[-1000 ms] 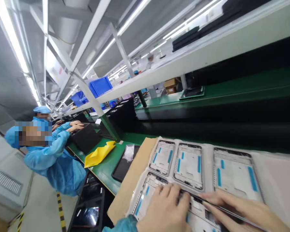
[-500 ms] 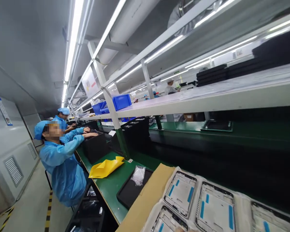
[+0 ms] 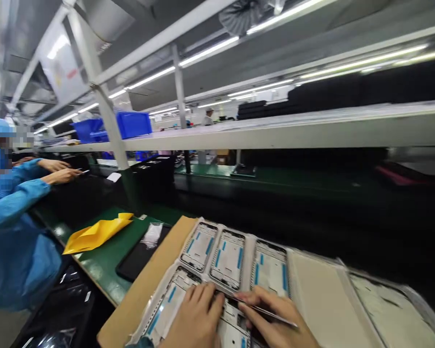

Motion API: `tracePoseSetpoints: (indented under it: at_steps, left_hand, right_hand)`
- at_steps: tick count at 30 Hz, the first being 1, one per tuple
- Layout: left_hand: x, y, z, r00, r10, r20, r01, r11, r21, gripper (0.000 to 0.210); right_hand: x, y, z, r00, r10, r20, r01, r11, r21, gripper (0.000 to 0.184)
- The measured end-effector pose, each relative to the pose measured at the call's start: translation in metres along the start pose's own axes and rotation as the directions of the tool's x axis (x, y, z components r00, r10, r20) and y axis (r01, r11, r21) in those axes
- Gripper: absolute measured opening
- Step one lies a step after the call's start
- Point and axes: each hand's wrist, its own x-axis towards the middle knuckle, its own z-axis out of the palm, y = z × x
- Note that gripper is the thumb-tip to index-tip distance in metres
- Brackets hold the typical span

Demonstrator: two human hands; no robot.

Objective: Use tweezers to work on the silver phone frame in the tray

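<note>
A white moulded tray (image 3: pixel 252 241) in front of me carries several phone frames (image 3: pixel 227 258), pale inside with dark edges and blue strips. My left hand (image 3: pixel 194 316) bends over one frame in the near row, its fingertips close together and pressed at the frame's top edge. Between the thumb and fingers of my right hand (image 3: pixel 275 314) is a slim metal tool (image 3: pixel 271 315) that looks like tweezers. Its tip points left toward the same frame, close to my left fingertips. My fingers cover part of that phone frame (image 3: pixel 232 328).
Cardboard (image 3: pixel 145 285) lies along the tray's left side. Beyond it are a black tray (image 3: pixel 130 263) with a clear bag and a yellow sheet (image 3: pixel 97 234) on the green bench. A co-worker in blue (image 3: pixel 14 208) works at left. A white shelf (image 3: pixel 275 137) crosses overhead.
The view has swung right and down. Both my hands now show over the tray, with the metal tool in the right one; earlier only a bit of a finger showed at the bottom edge.
</note>
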Motion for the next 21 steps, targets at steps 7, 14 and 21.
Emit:
tracePoseSetpoints:
  at_steps: [7,14,21]
  left_hand:
    - [-0.004,0.007,-0.043,0.977,-0.051,0.207,0.081,0.987,-0.138,0.065]
    - [-0.006,0.014,-0.045,0.987,-0.082,0.136,0.096,0.990,-0.107,0.064]
    - [-0.004,0.010,-0.040,0.983,-0.064,0.172,0.078,0.994,-0.077,0.073]
  right_hand:
    - [0.000,-0.007,0.005,0.991,-0.082,-0.102,0.078,0.996,-0.044,0.030]
    - [-0.003,-0.010,0.003,0.912,-0.406,-0.056,0.397,0.910,-0.119,0.019]
    - [-0.003,-0.015,0.005,0.837,-0.546,-0.045,0.528,0.826,-0.199,0.017]
